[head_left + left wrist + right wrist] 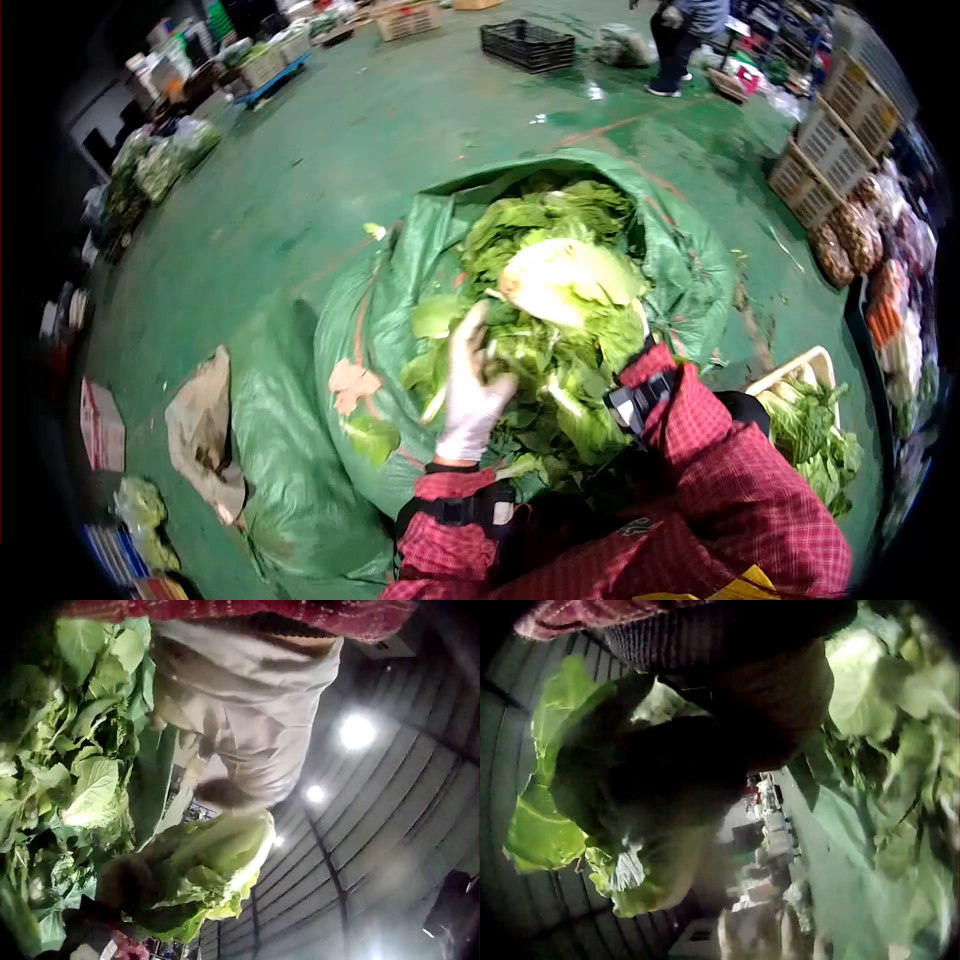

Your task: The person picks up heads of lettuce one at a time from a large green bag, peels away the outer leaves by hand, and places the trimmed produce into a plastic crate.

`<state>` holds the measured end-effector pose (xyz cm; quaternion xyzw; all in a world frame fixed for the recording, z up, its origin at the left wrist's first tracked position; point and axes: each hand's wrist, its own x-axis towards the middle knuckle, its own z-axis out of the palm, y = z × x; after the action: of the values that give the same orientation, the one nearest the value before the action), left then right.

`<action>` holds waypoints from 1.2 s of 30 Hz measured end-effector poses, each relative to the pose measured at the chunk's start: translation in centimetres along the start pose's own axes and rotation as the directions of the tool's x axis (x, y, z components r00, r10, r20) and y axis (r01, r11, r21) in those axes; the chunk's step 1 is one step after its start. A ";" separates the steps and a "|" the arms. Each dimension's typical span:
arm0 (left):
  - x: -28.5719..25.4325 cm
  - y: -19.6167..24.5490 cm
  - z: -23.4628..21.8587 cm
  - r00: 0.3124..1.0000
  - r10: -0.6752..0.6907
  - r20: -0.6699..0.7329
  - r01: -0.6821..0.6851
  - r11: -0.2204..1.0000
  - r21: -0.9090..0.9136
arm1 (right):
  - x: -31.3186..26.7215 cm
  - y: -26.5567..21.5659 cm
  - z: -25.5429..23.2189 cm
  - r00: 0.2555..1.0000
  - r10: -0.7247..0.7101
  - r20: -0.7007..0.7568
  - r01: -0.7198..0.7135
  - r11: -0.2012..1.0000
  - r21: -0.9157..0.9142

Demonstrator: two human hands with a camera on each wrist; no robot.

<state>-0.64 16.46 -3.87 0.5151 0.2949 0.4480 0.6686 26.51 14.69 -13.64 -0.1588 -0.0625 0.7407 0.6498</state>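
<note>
A pale napa cabbage point(555, 282) is held up over the mouth of a big green woven sack point(690, 270), its white base towards the left. My right hand point(780, 709) grips its leafy end from the right; leaves and shadow hide most of those fingers. Near the base is my left hand point(472, 385) in a white glove, thumb spread from the fingers and nothing in its grasp. Loose green leaves point(545, 215) fill the sack beneath. In the left wrist view, the cabbage point(217, 859) lies just beyond the gloved fingers.
Another green sack point(295, 450) slumps at left beside a brown bag point(205, 430). A pale basket point(825, 370) of leafy heads stands at right near my elbow. Farther off are stacked crates point(835, 140), a black crate point(528, 47) and a standing person point(680, 45).
</note>
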 end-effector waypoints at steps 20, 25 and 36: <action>-2.0 -1.9 1.0 0.834 0.535 0.135 -0.390 0.397 0.831 | -4.8 6.5 14.5 0.845 -0.128 0.520 0.458 -0.330 -0.825; -2.0 -2.0 0.4 0.862 0.483 0.154 -0.360 0.369 0.857 | -3.8 5.2 12.7 0.914 0.034 0.404 0.312 -0.697 -0.645; -2.2 -2.3 2.0 0.823 0.449 0.347 -0.470 0.196 0.861 | -7.4 4.9 14.3 0.951 -0.082 0.298 0.261 -0.303 -0.916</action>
<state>0.84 13.49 -5.66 0.8646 0.3195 0.3752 0.0981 18.16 8.29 -0.50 -0.5585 -0.6845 0.2995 0.3604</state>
